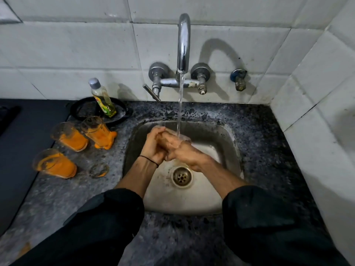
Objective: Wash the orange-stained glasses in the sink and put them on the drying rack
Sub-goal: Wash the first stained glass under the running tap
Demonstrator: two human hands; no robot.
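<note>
Your left hand (153, 145) and right hand (182, 152) clasp a clear glass (181, 136) under the tap's (184, 43) stream, at centre frame above the steel sink (226, 143). At left, three orange-coated glasses (69, 136) (96, 130) (54, 164) wait on the speckled tabletop (259, 135), beside a soap bottle (102, 97) standing in a black dish (119, 114). White tiles (76, 45) line the wall.

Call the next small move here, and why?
Probably keep turning the glass under the running water. Both hands, left hand and right hand, grip it over the sink, and it's too hidden to judge clean. Three stained glasses wait on the counter.
</note>
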